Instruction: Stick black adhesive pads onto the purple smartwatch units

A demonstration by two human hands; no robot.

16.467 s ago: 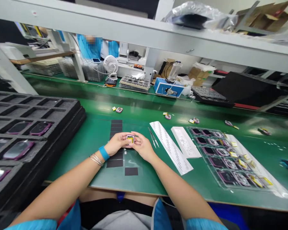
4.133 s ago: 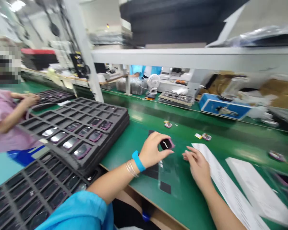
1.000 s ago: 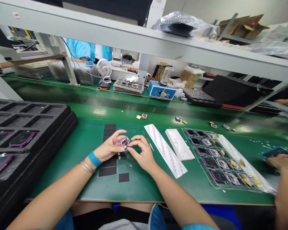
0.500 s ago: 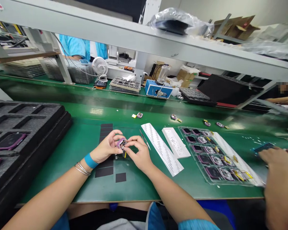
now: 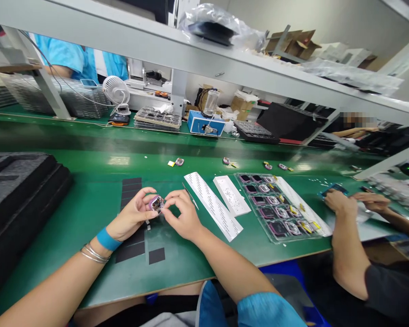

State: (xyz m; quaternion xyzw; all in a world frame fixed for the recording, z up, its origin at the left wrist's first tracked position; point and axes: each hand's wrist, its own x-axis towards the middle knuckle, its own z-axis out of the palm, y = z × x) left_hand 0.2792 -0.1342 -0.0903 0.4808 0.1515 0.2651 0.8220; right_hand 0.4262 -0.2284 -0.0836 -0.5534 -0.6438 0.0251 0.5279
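My left hand (image 5: 133, 212) is closed around a small purple smartwatch case (image 5: 156, 204), held above the bench with its open inner side and electronic parts showing. My right hand (image 5: 183, 215) pinches at the case's right edge, thumb and forefinger together; whatever sits between those fingertips is hidden. Just right of this hand lie tweezers (image 5: 191, 198) and a long white sheet of small dark labels (image 5: 213, 206). Below the case, a row of black rectangular pieces (image 5: 132, 252) runs along the green mat, with a separate black square (image 5: 157, 255) beside it.
A shallow white box (image 5: 231, 195) holds tiny pieces. Right of it, a clear tray (image 5: 274, 240) carries purple watch parts. Black foam trays (image 5: 23, 218) are stacked at left. A co-worker's hands (image 5: 341, 202) work at far right. Several watch parts (image 5: 226, 161) lie farther back under the shelf (image 5: 204, 59).
My view has swung to the right, so the bench items sit farther left and more of the co-worker shows. A yellow tab below the case is out of sight. Both hands stay at the case.
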